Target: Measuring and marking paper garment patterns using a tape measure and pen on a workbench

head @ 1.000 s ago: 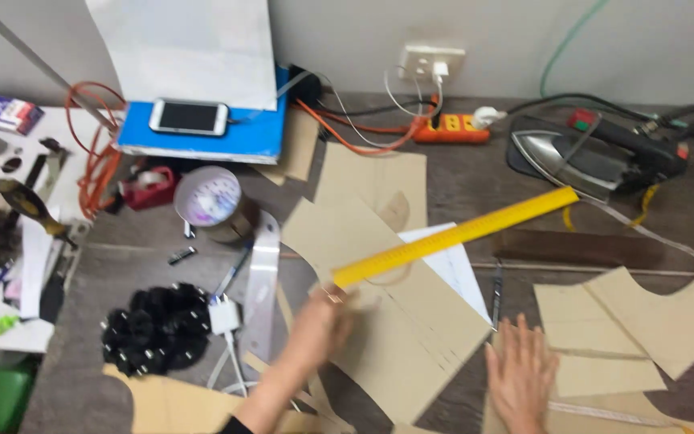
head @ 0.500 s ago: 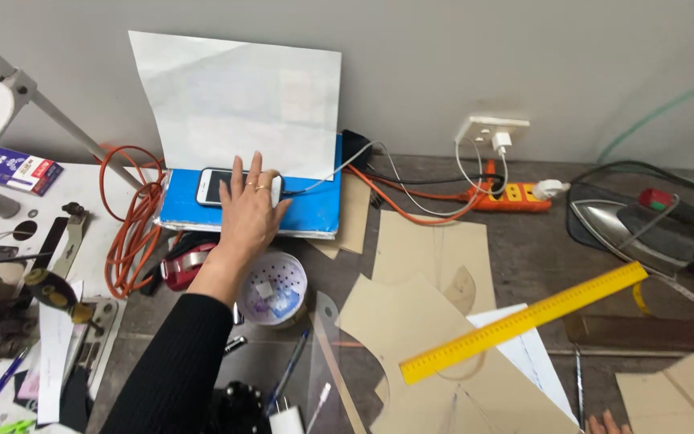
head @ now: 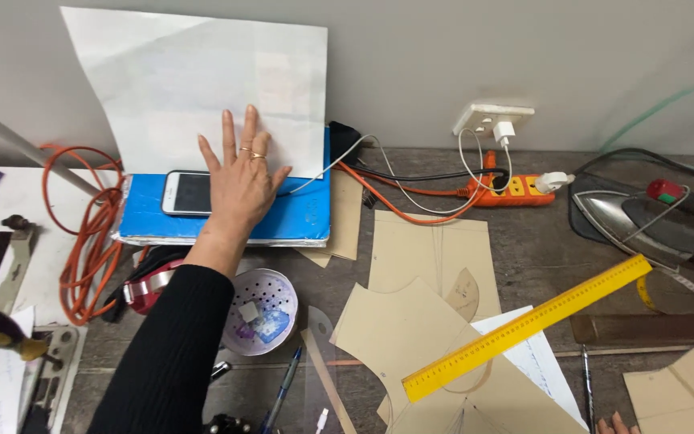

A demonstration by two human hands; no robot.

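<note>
My left hand (head: pixel 240 178) reaches forward with fingers spread, flat over the blue box (head: pixel 303 217) and the right end of a white phone (head: pixel 185 193) lying on it. The fingertips touch a large white paper sheet (head: pixel 194 80) leaning against the wall behind the box. The hand grips nothing. Only the fingertips of my right hand (head: pixel 616 423) show at the bottom edge, near tan cardboard pattern pieces (head: pixel 411 329). A yellow ruler (head: pixel 528 325) lies diagonally across those pieces.
An orange cable (head: pixel 74 241) coils left of the box. A white perforated bowl (head: pixel 260 310) sits below it. An orange power strip (head: pixel 516 190) with plugs and a clothes iron (head: pixel 644 217) are at right. Pens and tools lie along the near left edge.
My left hand went from the pattern pieces up to the blue box and now lies farther forward against the white sheet. My view shifted up and left; my right hand dropped nearly out of view.
</note>
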